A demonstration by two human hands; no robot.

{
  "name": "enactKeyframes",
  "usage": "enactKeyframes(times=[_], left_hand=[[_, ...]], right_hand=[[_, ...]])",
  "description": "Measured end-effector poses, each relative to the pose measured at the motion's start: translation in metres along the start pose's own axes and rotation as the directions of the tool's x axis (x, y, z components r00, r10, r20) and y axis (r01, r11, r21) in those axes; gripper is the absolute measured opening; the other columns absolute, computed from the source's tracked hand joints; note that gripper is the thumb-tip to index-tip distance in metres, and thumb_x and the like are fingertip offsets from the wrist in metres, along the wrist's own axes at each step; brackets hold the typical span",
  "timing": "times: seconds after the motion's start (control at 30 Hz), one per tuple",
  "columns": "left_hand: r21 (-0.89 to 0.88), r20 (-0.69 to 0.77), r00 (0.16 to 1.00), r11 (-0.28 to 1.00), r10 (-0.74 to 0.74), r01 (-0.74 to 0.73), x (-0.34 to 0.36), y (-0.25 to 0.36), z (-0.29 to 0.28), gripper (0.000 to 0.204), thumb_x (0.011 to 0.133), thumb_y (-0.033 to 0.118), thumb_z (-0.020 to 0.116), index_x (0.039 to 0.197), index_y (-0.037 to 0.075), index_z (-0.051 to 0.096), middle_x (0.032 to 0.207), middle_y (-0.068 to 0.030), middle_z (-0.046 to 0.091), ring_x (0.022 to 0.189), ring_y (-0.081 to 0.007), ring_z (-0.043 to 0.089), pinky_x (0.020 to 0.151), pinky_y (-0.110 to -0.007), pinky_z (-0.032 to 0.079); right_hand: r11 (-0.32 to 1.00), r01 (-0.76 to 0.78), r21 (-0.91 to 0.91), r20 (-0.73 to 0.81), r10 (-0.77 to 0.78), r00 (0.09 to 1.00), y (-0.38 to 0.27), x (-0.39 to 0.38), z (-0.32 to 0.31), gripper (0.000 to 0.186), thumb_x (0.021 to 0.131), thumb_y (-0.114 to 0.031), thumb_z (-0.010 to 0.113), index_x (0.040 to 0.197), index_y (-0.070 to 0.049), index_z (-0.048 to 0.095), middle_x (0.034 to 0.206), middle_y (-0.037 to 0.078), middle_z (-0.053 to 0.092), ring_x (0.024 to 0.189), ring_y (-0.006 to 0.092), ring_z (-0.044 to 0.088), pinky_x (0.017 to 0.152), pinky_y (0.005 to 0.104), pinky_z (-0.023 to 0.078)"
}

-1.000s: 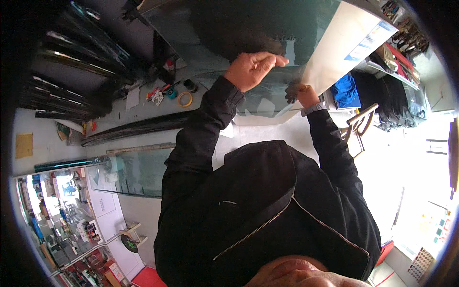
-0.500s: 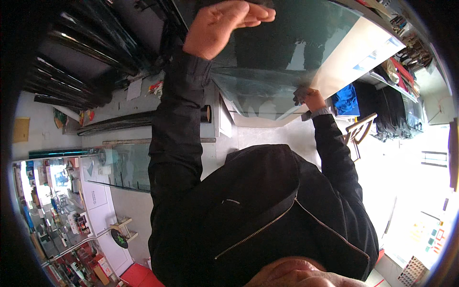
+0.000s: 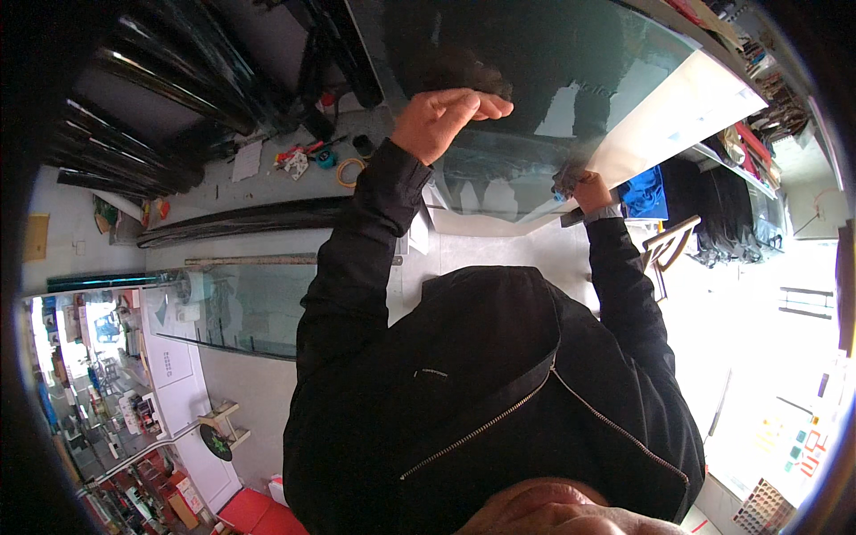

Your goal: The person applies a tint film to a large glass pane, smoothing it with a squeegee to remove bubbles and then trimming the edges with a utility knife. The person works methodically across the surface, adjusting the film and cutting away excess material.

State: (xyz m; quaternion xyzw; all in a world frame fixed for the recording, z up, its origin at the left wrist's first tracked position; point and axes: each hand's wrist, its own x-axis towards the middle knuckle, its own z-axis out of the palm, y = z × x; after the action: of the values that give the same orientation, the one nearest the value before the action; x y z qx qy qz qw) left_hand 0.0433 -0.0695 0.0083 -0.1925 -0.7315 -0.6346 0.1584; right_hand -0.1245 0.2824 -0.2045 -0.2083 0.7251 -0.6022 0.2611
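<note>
Workshop background: dark rolls [image 3: 183, 76] at left. Glossy dark sheet [image 3: 526, 58] lies before the person; left hand [image 3: 437, 125] open, fingers together, over it; right hand [image 3: 592, 191] at its near right corner, grip unclear.

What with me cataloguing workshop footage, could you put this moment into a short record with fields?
Left hand: over the glossy sheet; contact unclear
Right hand: at the sheet's near edge; grip unclear
Right side: crumpled blue material, wooden chair
Left worktop: tape roll, white paper
Far left: long dark rolls
Clothing: black jacket with zip
</note>
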Motion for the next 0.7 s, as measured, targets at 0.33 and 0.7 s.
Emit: enactKeyframes(times=[0.33, 0.7], left_hand=[[0.110, 0.084, 0.996, 0.993, 0.031, -0.040, -0.001, 0.011, 0.009, 0.032, 0.111, 0.025, 0.050, 0.119, 0.005, 0.074, 0.125, -0.0131, 0.074, 0.118, -0.0247, 0.070, 0.103, -0.040, 0.056], [0.140, 0.214, 0.967, 0.976, 0.137, -0.170, 0.051, 0.042, 0.013, 0.036, 0.112, 0.030, 0.047, 0.121, 0.006, 0.073, 0.129, -0.0128, 0.072, 0.123, -0.0234, 0.067, 0.107, -0.038, 0.053]], right_hand=[[0.993, -0.075, 0.095, -0.001, 0.076, 0.997, -0.023, -0.007, 0.011, 0.014, 0.099, -0.001, 0.061, 0.104, 0.002, 0.074, 0.088, 0.013, 0.076, 0.072, 0.0195, 0.072, 0.061, 0.0306, 0.055], [0.994, 0.006, 0.110, -0.044, -0.001, 0.999, -0.011, -0.009, 0.012, 0.015, 0.100, 0.000, 0.061, 0.105, 0.003, 0.074, 0.087, 0.011, 0.076, 0.074, 0.0189, 0.073, 0.063, 0.0303, 0.056]])
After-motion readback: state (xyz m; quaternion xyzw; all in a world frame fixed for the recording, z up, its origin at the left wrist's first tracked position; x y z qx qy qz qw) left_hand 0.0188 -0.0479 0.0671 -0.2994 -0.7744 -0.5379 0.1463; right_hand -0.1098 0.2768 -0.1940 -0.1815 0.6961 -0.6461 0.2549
